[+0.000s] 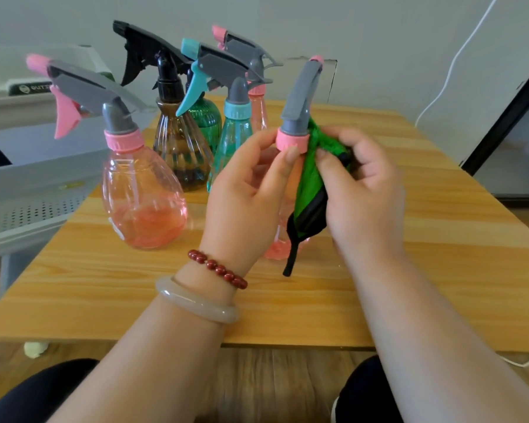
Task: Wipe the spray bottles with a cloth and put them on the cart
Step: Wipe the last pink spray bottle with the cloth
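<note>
A pink spray bottle with a grey head [300, 99] stands on the wooden table [440, 239] in front of me. My left hand [248, 190] grips its neck at the pink collar. My right hand [361, 184] pinches a green cloth with black edging [310, 190] against the bottle's right side, just below the collar. The bottle's body is mostly hidden behind both hands and the cloth. Several more spray bottles stand behind to the left: a round pink one [141, 196], a brown one [180, 148], a green one [208, 117], a teal one [232, 138] and another pink one [257, 108].
A grey cart with a perforated shelf [28, 190] stands against the table's left edge. A white cable [458, 56] hangs on the wall at right beside a dark-framed panel [507, 117]. My knees show below the table's front edge.
</note>
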`<state>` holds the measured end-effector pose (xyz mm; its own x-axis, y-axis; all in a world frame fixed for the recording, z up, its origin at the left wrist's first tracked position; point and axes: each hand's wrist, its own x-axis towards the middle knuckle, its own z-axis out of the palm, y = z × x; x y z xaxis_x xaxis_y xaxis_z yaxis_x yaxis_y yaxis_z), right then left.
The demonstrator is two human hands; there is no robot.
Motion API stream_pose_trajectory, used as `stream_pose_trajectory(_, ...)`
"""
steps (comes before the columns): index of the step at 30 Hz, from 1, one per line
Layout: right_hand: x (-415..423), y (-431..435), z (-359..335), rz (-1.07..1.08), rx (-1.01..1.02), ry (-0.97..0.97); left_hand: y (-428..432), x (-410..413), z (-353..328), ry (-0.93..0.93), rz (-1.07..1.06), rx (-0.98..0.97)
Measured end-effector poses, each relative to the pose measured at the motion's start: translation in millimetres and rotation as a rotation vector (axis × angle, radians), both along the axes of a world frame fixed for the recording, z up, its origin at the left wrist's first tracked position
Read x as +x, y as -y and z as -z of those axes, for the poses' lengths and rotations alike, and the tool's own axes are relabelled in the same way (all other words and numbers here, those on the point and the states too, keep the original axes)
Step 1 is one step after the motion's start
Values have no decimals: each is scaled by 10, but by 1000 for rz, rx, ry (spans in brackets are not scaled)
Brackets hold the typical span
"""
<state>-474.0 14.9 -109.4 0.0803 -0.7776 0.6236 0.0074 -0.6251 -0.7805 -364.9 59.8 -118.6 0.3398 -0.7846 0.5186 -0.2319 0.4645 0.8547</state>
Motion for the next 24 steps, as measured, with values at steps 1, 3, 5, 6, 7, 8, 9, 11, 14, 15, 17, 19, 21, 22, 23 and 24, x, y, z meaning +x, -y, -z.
stream_pose_trajectory(1,-12,13,10,-5,16,-42,-3,4,-3,0,-4,0)
stream_pose_trajectory(3,-53,40,21,-33,72,-100,-9,5,11,-1,-14,-3)
stream_pose_trajectory(5,-86,34,-20,-35,83,-64,-14,-28,22,23,-14,-11)
stream_pose_trajectory(6,-93,30,-43,-32,78,12,-15,-42,30,52,-17,-19)
stream_pose_trajectory(7,-95,25,-64,-48,87,123,-7,-50,45,73,-15,-23)
stream_pose_trajectory(8,-91,26,-76,-80,108,223,0,-56,54,78,-7,-26)
stream_pose_trajectory(9,-78,25,-76,-106,121,267,11,-57,60,74,5,-27)
stream_pose_trajectory(11,-28,-5,-60,-129,107,165,20,-49,59,69,27,-42)
stream_pose_trajectory(14,-26,-4,16,-69,29,-92,22,-22,55,100,14,-77)
stream_pose_trajectory(15,-46,12,29,-51,29,-143,24,-14,59,131,-1,-78)
stream_pose_trajectory(17,-91,39,26,-27,50,-197,47,0,96,164,-15,-55)
stream_pose_trajectory(19,-111,52,-4,-8,56,-116,67,9,129,191,-66,-9)
stream_pose_trajectory(21,-97,36,-26,-6,43,38,87,24,159,214,-117,6)
stream_pose_trajectory(22,-71,14,-31,-11,21,58,87,28,162,215,-123,0)
stream_pose_trajectory(23,-43,-11,-24,-9,-14,33,83,32,164,218,-124,-6)
stream_pose_trajectory(24,-27,-30,-4,1,-47,-13,78,37,164,225,-128,-11)
